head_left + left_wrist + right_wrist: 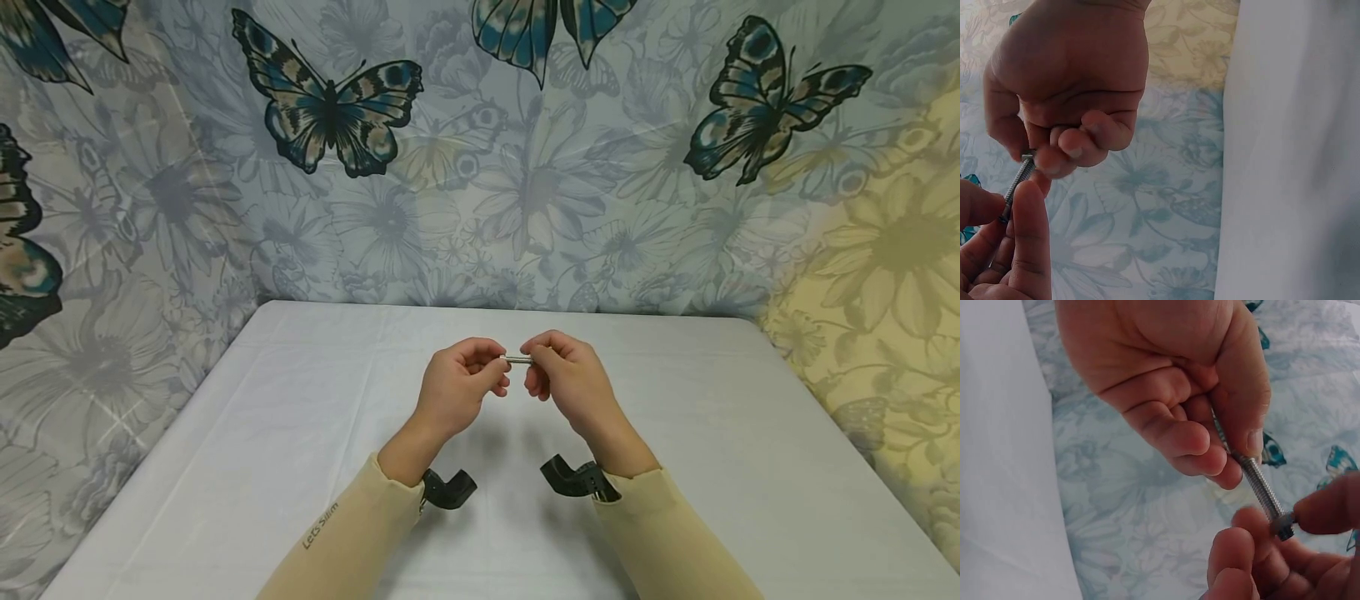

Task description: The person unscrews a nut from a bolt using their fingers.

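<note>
A silver threaded bolt (pixel 518 360) is held sideways between the two hands, raised over the table. My left hand (pixel 459 383) pinches its left end between thumb and forefinger, with the other fingers loosely curled. At the right end, my right hand (pixel 576 379) grips with thumb and fingertips. In the right wrist view the bolt's threads (pixel 1263 487) show plainly between the hands. A wider, nut-like collar (pixel 1283 522) sits by the right fingertips, with a dark tip beyond it. The fingertips partly hide both ends.
A white-covered table (pixel 262 467) spreads beneath the hands. Butterfly-and-flower cloth (pixel 540 192) hangs behind and at both sides. Each wrist carries a black camera mount, the left mount (pixel 450 489) and the right mount (pixel 573 477), below the beige sleeves.
</note>
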Tool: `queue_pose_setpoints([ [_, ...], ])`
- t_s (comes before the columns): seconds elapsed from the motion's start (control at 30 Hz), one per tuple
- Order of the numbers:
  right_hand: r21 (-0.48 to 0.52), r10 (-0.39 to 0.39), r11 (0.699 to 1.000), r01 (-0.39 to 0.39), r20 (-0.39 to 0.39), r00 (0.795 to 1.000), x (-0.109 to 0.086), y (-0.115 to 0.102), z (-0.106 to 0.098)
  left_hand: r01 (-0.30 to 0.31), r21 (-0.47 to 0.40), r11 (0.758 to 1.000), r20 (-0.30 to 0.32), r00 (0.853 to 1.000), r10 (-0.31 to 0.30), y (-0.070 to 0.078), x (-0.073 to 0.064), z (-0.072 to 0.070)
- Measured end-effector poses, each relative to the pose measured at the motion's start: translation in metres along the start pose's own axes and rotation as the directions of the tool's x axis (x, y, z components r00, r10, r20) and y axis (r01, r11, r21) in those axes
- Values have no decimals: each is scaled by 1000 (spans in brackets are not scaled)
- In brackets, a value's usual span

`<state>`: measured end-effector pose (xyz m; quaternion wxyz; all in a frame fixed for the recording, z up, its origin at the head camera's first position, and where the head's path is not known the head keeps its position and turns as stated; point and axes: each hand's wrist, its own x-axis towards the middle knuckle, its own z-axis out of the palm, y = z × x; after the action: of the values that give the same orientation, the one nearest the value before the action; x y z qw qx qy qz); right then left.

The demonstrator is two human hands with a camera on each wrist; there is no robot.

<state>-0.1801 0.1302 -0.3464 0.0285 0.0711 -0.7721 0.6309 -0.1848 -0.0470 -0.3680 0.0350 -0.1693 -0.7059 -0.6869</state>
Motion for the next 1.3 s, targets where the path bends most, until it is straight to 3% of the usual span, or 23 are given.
queue_pose_setpoints([
  [0.2,35,-18,999,18,-19,1000,1,0,0,-4,-5,1000,0,1000,4,0,0,0],
  [0.43,-35,23,999,-24,-22,999,2,2,1,-7,-11,1000,-4,1000,7,1,0,0],
  [0.73,23,-14,1000,15,-15,1000,1,0,0,-3,-13,1000,-4,1000,3,0,0,1],
  [1.0,28,-30,999,30,23,999,0,1,0,-16,-28,999,-3,1000,16,0,0,0],
  [1.3,31,-69,997,68,12,998,0,0,-1,2,-15,1000,-4,1000,-2,0,0,-1],
])
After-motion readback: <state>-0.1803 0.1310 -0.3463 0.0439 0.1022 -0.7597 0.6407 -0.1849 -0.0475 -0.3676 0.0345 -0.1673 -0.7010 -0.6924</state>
